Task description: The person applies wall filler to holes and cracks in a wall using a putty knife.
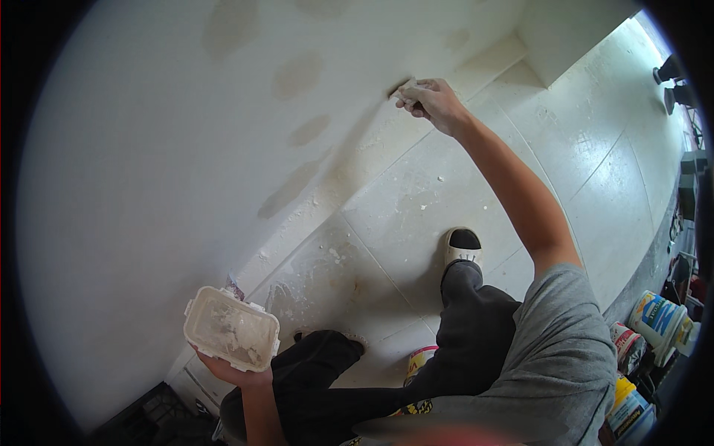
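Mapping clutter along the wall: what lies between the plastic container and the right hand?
Head view: the pale strip at the foot of the wall, dotted with white crumbs, runs between the plastic container and the right hand; no tools show there.

We see a pale, rectangular plastic container (231, 328), its corners rounded and tabs standing out along its rim. Its inside faces up toward us, smeared with whitish residue and a greyer patch near the middle. It sits slanted in the frame, held from below by the left hand (229, 369), near the wall. In the right hand (430, 99) we make out a small whitish piece (407, 89), mostly covered by the fingers, so we cannot tell its full shape. It is at the low part of the white wall (171, 149), which bears several tan, rounded patches (297, 76).
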Action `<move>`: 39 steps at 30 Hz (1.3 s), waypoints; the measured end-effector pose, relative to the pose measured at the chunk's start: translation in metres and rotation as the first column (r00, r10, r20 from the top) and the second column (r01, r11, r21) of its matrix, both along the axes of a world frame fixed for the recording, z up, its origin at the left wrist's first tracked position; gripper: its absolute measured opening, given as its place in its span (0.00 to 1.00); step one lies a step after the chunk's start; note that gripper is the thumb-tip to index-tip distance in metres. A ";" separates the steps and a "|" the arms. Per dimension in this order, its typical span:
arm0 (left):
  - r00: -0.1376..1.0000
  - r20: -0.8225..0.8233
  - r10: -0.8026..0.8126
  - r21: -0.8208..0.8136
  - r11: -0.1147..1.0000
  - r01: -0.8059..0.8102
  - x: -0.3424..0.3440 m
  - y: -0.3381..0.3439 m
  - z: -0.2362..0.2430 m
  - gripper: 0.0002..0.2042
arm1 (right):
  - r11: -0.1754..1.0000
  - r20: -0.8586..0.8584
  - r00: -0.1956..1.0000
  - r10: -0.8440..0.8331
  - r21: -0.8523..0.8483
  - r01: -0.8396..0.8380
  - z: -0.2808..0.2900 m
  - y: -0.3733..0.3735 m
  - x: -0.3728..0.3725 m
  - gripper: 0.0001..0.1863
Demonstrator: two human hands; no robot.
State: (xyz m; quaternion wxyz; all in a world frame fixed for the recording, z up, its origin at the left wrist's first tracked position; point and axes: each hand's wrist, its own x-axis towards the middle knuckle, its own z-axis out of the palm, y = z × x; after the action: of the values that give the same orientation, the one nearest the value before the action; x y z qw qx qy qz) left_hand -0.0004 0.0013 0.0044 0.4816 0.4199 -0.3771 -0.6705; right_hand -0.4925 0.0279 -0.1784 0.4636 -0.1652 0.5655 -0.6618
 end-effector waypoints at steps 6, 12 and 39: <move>0.998 0.059 -0.005 -0.086 0.996 0.010 -0.002 0.000 -0.004 0.28 | 0.990 -0.152 0.987 0.057 -0.118 -0.075 -0.008 -0.001 -0.007 0.09; 0.999 0.049 -0.007 -0.066 0.998 0.010 -0.003 0.001 0.001 0.27 | 0.981 -0.099 0.993 0.056 -0.178 -0.073 -0.013 0.000 -0.004 0.09; 0.985 0.034 -0.169 -0.130 0.976 0.172 -0.003 0.004 0.009 0.27 | 0.957 -0.499 0.856 -0.136 0.156 0.243 -0.043 0.036 0.030 0.11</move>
State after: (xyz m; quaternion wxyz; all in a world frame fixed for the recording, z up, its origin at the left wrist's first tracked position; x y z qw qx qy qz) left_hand -0.0030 0.0054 0.0131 0.4449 0.3605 -0.4609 -0.6780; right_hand -0.4624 0.0634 -0.2213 0.2550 -0.2175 0.7442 -0.5777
